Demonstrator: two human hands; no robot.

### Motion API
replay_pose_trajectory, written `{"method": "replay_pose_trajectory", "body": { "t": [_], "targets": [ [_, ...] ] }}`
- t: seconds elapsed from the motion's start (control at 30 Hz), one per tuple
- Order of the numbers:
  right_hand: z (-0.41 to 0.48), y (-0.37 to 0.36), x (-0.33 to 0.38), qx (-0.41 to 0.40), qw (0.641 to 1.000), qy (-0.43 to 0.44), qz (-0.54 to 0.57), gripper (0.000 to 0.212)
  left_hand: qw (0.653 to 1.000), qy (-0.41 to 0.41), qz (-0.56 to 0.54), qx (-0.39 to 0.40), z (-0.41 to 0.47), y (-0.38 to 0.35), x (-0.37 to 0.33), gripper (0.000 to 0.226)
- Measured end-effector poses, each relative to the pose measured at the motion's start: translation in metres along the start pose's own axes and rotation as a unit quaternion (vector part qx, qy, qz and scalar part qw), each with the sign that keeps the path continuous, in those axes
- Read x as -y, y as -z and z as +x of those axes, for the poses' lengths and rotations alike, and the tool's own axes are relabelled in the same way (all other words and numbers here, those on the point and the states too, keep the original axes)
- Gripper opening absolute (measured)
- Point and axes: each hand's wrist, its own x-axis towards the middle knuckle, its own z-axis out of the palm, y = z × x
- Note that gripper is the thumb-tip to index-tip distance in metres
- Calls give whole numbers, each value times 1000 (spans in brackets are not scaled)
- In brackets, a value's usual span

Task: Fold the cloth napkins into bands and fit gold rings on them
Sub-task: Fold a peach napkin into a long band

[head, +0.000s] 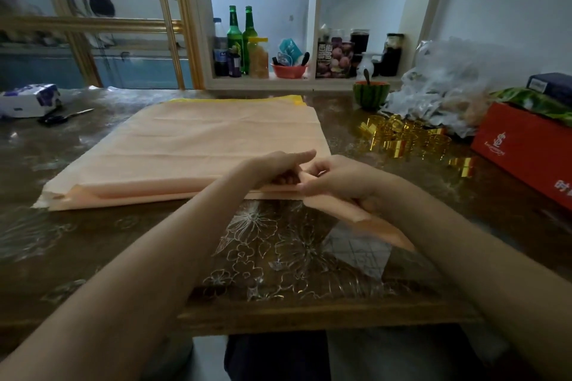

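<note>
A stack of peach cloth napkins (198,145) lies flat in the middle of the table, with a yellow one (235,99) showing at the far edge. The top napkin's near edge is rolled over into a long fold (139,190). My left hand (275,165) grips that fold near its right end, index finger straight. My right hand (337,178) pinches the napkin's right corner, and a peach flap (356,213) hangs from it toward me. Several gold rings (408,138) lie in a pile to the right of the stack.
A red box (523,151) stands at the right edge, crumpled clear plastic bags (448,93) behind the rings, a watermelon-patterned bowl (370,95) beside them. Scissors (65,117) and a tissue pack (29,99) lie far left. Bottles and jars fill the shelf behind.
</note>
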Motion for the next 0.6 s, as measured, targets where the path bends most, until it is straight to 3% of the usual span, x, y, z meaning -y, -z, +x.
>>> {"method": "replay_pose_trajectory", "body": {
  "t": [0.1, 0.2, 0.27, 0.3, 0.37, 0.43, 0.6],
  "targets": [
    [3, -21, 6, 0, 999, 26, 41, 20, 999, -25, -20, 22, -8, 7, 6, 19],
    [0, -33, 7, 34, 998, 37, 43, 23, 999, -34, 4, 3, -12, 7, 14, 17],
    [-4, -36, 5, 102, 988, 34, 115, 25, 998, -53, -27, -7, -8, 5, 27, 22],
    [-4, -35, 3, 99, 981, 38, 164, 25, 998, -59, -33, -8, -8, 4, 31, 28],
    [6, -31, -6, -35, 980, 65, 185, 20, 998, -57, -18, 7, -4, 8, 33, 30],
    [22, -28, -16, -190, 971, 98, 111, 11, 998, -49, -35, 13, -2, 8, 30, 21],
    [46, -38, -33, -200, 968, 144, -39, 26, 997, -56, -35, -33, -2, 5, 29, 23]
  ]
}}
